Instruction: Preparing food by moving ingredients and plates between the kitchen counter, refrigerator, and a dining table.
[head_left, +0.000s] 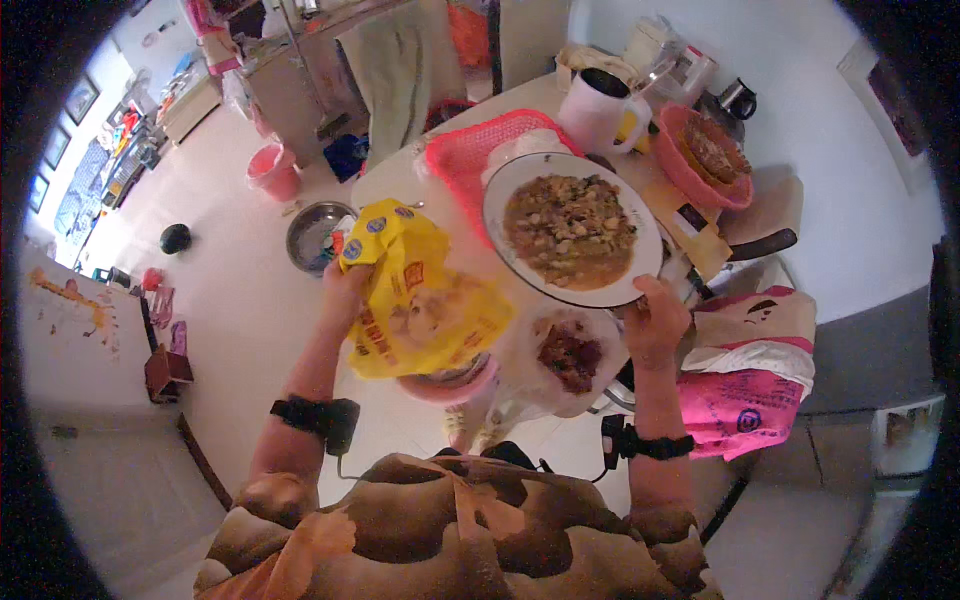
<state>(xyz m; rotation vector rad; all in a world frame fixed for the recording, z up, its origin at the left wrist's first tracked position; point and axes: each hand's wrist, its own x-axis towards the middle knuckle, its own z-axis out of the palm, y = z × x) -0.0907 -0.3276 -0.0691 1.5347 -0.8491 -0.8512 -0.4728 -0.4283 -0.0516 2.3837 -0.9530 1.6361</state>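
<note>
My left hand (346, 289) grips the upper left edge of a yellow printed plastic bag (420, 307), which hangs spread out over the table's near left side. In my right hand (656, 319) is the lower right rim of a white plate with a dark edge (506, 262). The plate carries a chunky cooked dish in brown sauce (570, 229). Beneath the plate, partly covered, lies a red plastic basket (457, 154). Nearer to me, a clear plastic bag with dark reddish contents (571, 356) rests by the table's near edge. Below the yellow bag, a pink basin (480, 386) is partly hidden.
Behind the plate stand a large white mug (596, 112) and a pink basket with food (679, 169). A dark handle (765, 244) juts out at right, above a pink bag (742, 409). At left are a metal bowl (300, 236) and a pink bucket (274, 172).
</note>
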